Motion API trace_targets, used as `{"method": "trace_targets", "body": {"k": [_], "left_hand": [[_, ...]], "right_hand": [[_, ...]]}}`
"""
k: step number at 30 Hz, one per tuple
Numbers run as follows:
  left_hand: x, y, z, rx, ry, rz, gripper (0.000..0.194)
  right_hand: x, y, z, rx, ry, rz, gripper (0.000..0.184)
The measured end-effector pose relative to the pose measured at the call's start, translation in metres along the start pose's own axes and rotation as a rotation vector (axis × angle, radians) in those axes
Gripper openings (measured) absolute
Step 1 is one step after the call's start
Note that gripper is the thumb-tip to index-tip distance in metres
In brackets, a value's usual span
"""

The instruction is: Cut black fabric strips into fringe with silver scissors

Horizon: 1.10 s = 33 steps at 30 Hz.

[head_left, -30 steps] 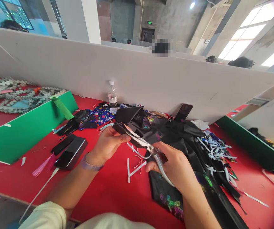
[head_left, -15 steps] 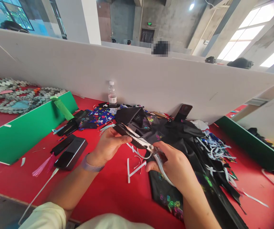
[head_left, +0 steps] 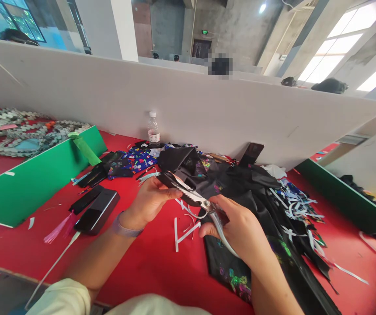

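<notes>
My left hand [head_left: 148, 201] pinches a small black strip of fabric [head_left: 166, 177] between thumb and fingers, above the red table [head_left: 148, 262]. My right hand [head_left: 237, 227] is closed round the handles of silver scissors [head_left: 196, 199]. The scissor blades lie across the black strip right beside my left thumb. Under and behind both hands spreads a pile of black printed fabric [head_left: 240, 183]. White cut strips [head_left: 183, 227] lie on the table just below the scissors.
A water bottle [head_left: 154, 130] stands by the white partition [head_left: 188, 109]. A dark box and a phone [head_left: 96, 208] lie to the left, near a pink tassel [head_left: 58, 227]. Green dividers [head_left: 30, 179] flank the space. Scraps [head_left: 296, 205] litter the right side.
The scissor blades have closed slightly over the black strip, and my left hand has shifted a little to the right. Everything else stays put.
</notes>
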<state>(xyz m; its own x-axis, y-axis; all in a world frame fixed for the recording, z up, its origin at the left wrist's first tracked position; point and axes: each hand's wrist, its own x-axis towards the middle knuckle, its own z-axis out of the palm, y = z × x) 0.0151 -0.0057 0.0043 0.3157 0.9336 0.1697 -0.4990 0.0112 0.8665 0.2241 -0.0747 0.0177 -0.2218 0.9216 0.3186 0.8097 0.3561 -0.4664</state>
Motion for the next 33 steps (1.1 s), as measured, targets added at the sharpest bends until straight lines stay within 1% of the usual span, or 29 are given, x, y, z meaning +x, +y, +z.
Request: {"method": "trace_targets", "body": {"k": [7,13,20,25,33], "left_hand": [[-0.0006,0.0005,0.0012,-0.008,0.043,0.005,0.02],[-0.0016,0.0001,0.0016,0.003,0.042,0.02,0.018],[0.0,0.0012,0.0001,0.009,0.029,0.029,0.021],[0.0004,0.0013,-0.0024,0.022,0.01,0.063,0.017],[-0.0007,0.0016,-0.0027,0.051,0.044,0.063,0.018]], "right_hand": [[-0.0006,0.0002,0.0007,0.011,0.021,-0.015,0.035],[-0.0008,0.0002,0.0,-0.001,0.034,-0.022,0.031],[-0.0017,-0.0003,-0.0022,-0.026,0.016,-0.018,0.034],[-0.0013,-0.0003,-0.0016,-0.014,0.013,-0.011,0.033],[-0.0009,-0.0014,-0.0008,0.002,0.029,-0.025,0.035]]}}
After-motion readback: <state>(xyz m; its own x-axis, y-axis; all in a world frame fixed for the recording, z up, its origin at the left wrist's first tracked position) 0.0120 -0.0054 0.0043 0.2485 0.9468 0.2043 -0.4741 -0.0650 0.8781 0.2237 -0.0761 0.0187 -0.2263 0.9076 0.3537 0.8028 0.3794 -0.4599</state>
